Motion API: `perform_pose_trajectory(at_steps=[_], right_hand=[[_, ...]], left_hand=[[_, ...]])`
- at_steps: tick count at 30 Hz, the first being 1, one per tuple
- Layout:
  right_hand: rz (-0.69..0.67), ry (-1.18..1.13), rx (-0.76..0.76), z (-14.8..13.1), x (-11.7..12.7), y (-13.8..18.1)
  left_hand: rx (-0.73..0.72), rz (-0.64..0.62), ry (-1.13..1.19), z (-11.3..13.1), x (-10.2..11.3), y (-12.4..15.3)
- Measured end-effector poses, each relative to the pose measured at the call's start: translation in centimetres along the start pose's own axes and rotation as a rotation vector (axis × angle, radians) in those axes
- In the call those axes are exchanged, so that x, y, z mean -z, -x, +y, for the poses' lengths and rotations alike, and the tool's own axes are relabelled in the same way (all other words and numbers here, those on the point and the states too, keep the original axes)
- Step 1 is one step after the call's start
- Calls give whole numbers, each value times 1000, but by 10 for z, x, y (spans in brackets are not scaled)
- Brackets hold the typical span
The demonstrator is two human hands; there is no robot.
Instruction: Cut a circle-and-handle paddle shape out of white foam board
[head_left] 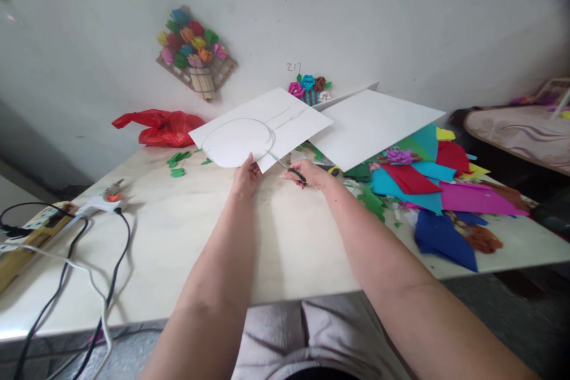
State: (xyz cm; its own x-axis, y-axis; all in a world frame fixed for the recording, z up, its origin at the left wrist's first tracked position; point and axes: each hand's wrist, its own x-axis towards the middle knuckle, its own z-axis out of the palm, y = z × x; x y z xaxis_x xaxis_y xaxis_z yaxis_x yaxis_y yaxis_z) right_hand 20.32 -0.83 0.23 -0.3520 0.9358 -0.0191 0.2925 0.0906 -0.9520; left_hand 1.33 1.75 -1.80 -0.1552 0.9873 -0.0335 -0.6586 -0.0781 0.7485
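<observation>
Probably a room in a home used for crafts, though the margins blur: craft flowers (189,41) hang on the wall (338,6) above the table's (160,237) far edge, coloured sheets (476,197) heap along its right edge, and cloth-covered furniture (512,133) stands beyond its far right corner.

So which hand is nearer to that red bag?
The left hand: holding the white sheet, it is in front of the red bag and to its right. The right hand, holding scissors, is farther right.
</observation>
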Motion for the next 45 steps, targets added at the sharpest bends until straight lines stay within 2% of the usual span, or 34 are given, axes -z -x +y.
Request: perform_pose_trajectory(at_steps=[3,10,17,21,28,35,45], right_hand=[[-3,-3,-3,-1,-3,0],[-41,-33,-54,-7,-5,9],[-114,-115,-16,0,-4,6],[-110,-118,-16,5,-3,1],[-133,-105,-18,-1,-8,2],[-55,-71,-20,-8,-14,5],[42,-68,55,-9,-19,1]], left_hand=[[-55,34,-8,-3,-2,-1],[-63,84,-10,-5,-1,-5],[-40,62,-58,-2,-2,1],[-35,36,-33,-1,-3,4],[-24,17,10,1,-4,7],[-4,50,8,2,-5,7],[2,91,42,4,-5,5]])
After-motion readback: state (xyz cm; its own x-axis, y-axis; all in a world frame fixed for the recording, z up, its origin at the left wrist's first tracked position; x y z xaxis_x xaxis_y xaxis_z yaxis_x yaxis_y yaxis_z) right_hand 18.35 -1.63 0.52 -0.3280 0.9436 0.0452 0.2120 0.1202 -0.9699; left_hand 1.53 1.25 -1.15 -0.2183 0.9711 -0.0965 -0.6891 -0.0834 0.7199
